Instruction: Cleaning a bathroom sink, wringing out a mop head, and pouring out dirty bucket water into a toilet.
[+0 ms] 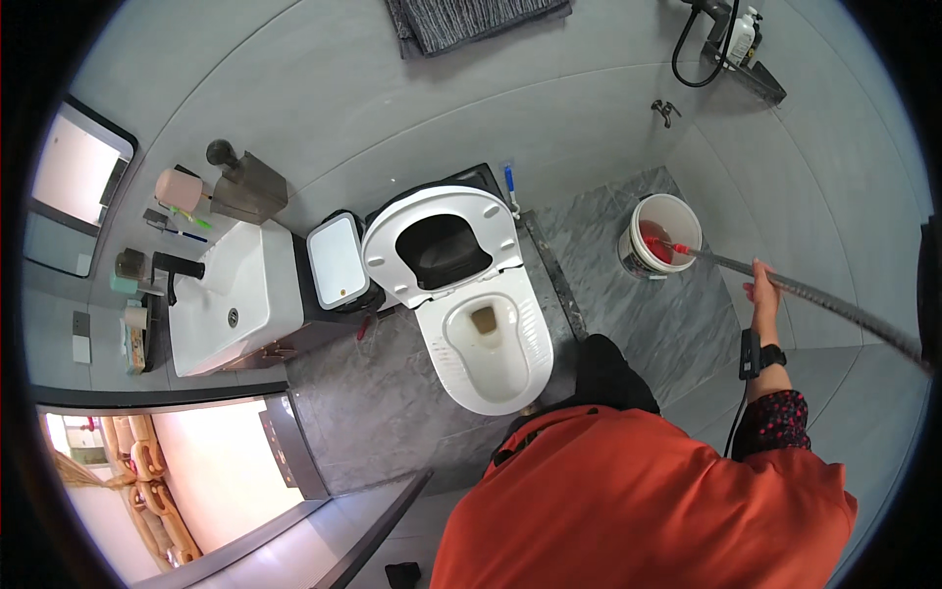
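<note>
My right hand (765,302) is closed around a long grey pole (834,301). The pole slants from the right edge down to a red end piece (655,247) inside a white bucket (673,206). Whether that end is a brush or a mop cannot be told. Reddish colour shows in the bottom of the bucket, which stands on the grey tiles near the far wall. A dark watch and a small black device sit on my right wrist. My left hand is out of view.
Left of the bucket is a white toilet (535,358) with its seat raised. A bin (336,257) and a white washbasin (226,324) stand further left. A raised dark strip (554,275) crosses the floor. A doorway opens at lower left; a tap (665,111) juts from the far wall.
</note>
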The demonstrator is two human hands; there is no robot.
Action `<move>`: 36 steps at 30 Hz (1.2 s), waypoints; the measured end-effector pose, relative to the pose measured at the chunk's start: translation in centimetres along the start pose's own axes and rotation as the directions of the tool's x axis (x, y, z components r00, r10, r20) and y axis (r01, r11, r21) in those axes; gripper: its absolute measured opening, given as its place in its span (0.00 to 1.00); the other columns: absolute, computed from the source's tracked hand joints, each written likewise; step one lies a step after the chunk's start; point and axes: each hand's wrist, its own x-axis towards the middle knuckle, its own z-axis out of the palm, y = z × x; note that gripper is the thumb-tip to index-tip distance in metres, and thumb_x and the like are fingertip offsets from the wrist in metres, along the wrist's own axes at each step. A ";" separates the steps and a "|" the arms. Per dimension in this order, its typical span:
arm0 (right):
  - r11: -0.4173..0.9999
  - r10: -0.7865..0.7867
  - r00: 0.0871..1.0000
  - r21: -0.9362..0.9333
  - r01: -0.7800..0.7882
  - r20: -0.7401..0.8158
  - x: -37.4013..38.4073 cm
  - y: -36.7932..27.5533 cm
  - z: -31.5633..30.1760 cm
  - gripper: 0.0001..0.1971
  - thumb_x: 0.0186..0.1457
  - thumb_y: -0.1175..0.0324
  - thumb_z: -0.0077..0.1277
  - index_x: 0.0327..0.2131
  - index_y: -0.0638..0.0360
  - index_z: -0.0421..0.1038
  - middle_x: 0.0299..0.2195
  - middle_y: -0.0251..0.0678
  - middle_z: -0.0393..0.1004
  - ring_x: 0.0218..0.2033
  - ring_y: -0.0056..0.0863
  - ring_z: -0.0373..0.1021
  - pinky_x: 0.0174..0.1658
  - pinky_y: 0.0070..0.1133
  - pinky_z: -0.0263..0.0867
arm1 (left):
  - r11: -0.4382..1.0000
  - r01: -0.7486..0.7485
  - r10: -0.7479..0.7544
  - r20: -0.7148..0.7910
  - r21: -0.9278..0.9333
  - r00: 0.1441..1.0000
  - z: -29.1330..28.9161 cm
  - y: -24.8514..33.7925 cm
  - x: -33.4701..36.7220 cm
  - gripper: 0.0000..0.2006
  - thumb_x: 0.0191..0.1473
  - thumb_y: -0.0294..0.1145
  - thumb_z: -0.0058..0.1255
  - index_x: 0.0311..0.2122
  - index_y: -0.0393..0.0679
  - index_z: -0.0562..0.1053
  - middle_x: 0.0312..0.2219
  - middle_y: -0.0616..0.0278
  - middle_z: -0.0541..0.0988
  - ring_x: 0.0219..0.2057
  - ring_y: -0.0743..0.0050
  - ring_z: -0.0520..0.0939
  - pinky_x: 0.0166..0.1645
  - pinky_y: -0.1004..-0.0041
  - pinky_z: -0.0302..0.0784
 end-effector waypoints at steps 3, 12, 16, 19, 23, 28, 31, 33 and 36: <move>0.987 -0.106 0.992 -0.126 0.097 -0.066 2.9 -2.8 0.6 0.19 0.47 0.53 0.54 0.36 0.59 0.73 0.29 0.30 0.73 0.24 0.20 0.69 0.24 0.18 0.62 | 0.985 -0.148 0.165 -0.230 0.089 0.959 0.3 1.2 -2.2 0.20 0.48 0.27 0.48 0.47 0.34 0.59 0.22 0.49 0.73 0.26 0.50 0.75 0.36 0.51 0.69; 0.876 -0.479 0.869 -0.003 0.483 0.121 15.8 -7.9 4.6 0.16 0.47 0.58 0.55 0.29 0.64 0.74 0.21 0.27 0.70 0.26 0.17 0.65 0.33 0.18 0.61 | 0.667 0.690 -0.267 0.773 -0.283 0.575 -6.5 18.9 -18.2 0.18 0.48 0.35 0.46 0.42 0.36 0.72 0.41 0.48 0.74 0.42 0.55 0.71 0.44 0.55 0.68; 0.894 -0.446 0.871 0.149 0.423 0.205 23.0 -6.8 6.2 0.10 0.49 0.67 0.55 0.33 0.63 0.72 0.28 0.31 0.73 0.29 0.18 0.67 0.36 0.16 0.63 | 0.771 0.559 -0.035 0.856 -0.305 0.515 -5.3 26.1 -26.8 0.22 0.45 0.26 0.55 0.47 0.32 0.67 0.46 0.46 0.69 0.49 0.54 0.70 0.54 0.64 0.63; 0.889 -0.456 0.834 0.201 0.411 0.311 26.7 -8.3 7.0 0.10 0.49 0.68 0.56 0.34 0.63 0.72 0.28 0.31 0.73 0.30 0.18 0.67 0.37 0.16 0.63 | 0.884 0.235 0.291 0.869 -0.405 0.401 -13.2 37.8 -25.1 0.23 0.45 0.27 0.54 0.49 0.38 0.66 0.51 0.45 0.64 0.51 0.52 0.67 0.55 0.64 0.63; 0.885 -0.459 0.781 0.298 0.358 0.423 30.2 -11.3 9.3 0.10 0.48 0.68 0.57 0.33 0.63 0.73 0.27 0.28 0.70 0.30 0.17 0.64 0.37 0.17 0.61 | 0.787 0.174 0.493 0.773 -0.592 0.398 -20.9 48.7 -23.6 0.22 0.46 0.29 0.54 0.49 0.43 0.67 0.53 0.44 0.61 0.45 0.53 0.72 0.47 0.66 0.72; 0.905 -0.420 0.743 0.186 0.382 0.521 32.9 -8.9 13.1 0.11 0.49 0.66 0.57 0.33 0.62 0.73 0.27 0.28 0.70 0.32 0.18 0.65 0.40 0.17 0.61 | 0.714 0.265 0.599 0.761 -0.649 0.249 -25.3 53.6 -24.5 0.21 0.47 0.33 0.54 0.49 0.47 0.67 0.51 0.45 0.64 0.31 0.58 0.77 0.40 0.67 0.74; 0.929 -0.360 0.738 0.146 0.340 0.571 32.8 -6.3 14.3 0.12 0.50 0.62 0.56 0.32 0.61 0.72 0.27 0.28 0.70 0.33 0.18 0.65 0.41 0.18 0.61 | 0.775 0.130 0.593 0.782 -0.619 0.194 -24.3 52.1 -27.0 0.21 0.47 0.36 0.53 0.48 0.47 0.68 0.50 0.44 0.66 0.38 0.51 0.76 0.45 0.63 0.71; 0.948 -0.318 0.737 0.179 0.264 0.596 30.4 -6.5 14.2 0.13 0.52 0.59 0.54 0.29 0.61 0.72 0.26 0.28 0.70 0.32 0.18 0.65 0.41 0.18 0.61 | 0.758 -0.020 0.641 0.740 -0.652 0.203 -22.3 50.6 -29.2 0.21 0.47 0.38 0.53 0.48 0.47 0.69 0.48 0.44 0.67 0.41 0.48 0.75 0.47 0.61 0.70; 0.894 -0.328 0.669 -0.009 0.448 0.667 29.2 -8.0 12.0 0.16 0.53 0.56 0.52 0.25 0.61 0.71 0.25 0.28 0.70 0.31 0.17 0.64 0.39 0.19 0.61 | 0.731 0.142 0.666 0.743 -0.668 0.069 -19.3 51.4 -30.2 0.20 0.48 0.35 0.53 0.48 0.44 0.69 0.44 0.43 0.71 0.41 0.46 0.76 0.48 0.63 0.70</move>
